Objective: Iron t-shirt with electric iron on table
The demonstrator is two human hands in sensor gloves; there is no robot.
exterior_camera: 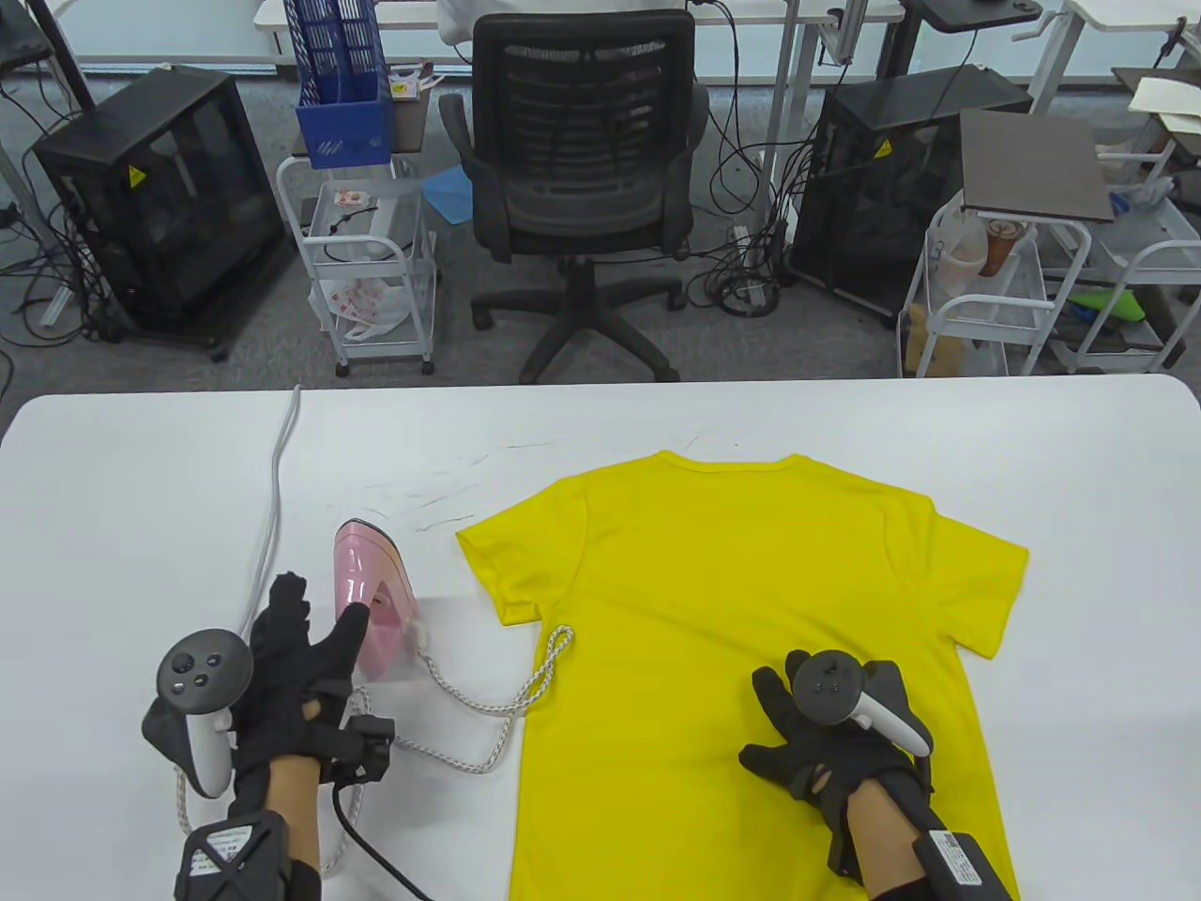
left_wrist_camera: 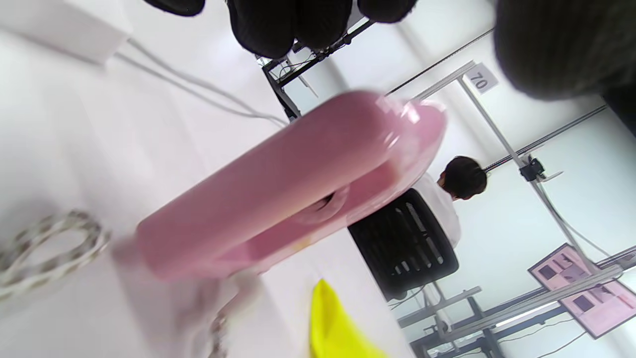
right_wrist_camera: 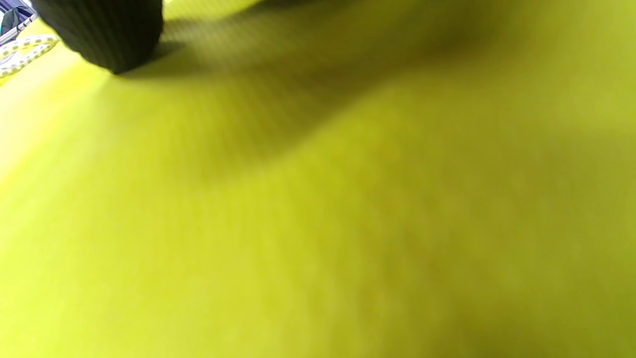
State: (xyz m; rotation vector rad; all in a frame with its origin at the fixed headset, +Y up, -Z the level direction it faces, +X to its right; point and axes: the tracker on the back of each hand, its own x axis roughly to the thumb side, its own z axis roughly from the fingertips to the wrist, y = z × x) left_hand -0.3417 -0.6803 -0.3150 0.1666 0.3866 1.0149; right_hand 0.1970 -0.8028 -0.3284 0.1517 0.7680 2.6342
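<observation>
A yellow t-shirt [exterior_camera: 713,610] lies flat on the white table [exterior_camera: 141,516], neck toward the far edge. A pink electric iron [exterior_camera: 371,591] sits on the table just left of the shirt's left sleeve. My left hand [exterior_camera: 314,624] is open beside the iron, with its thumb touching the handle and its fingers spread. In the left wrist view the iron [left_wrist_camera: 288,189] lies below the fingers [left_wrist_camera: 278,25], ungripped. My right hand [exterior_camera: 779,723] rests flat on the shirt's lower right part. The right wrist view is filled by the shirt [right_wrist_camera: 318,199], with one fingertip [right_wrist_camera: 109,30] on it.
The iron's braided cord [exterior_camera: 488,713] loops from the iron's rear across the table to the shirt's left edge. A grey cable [exterior_camera: 272,507] runs to the far table edge. An office chair [exterior_camera: 582,188] and carts stand beyond the table.
</observation>
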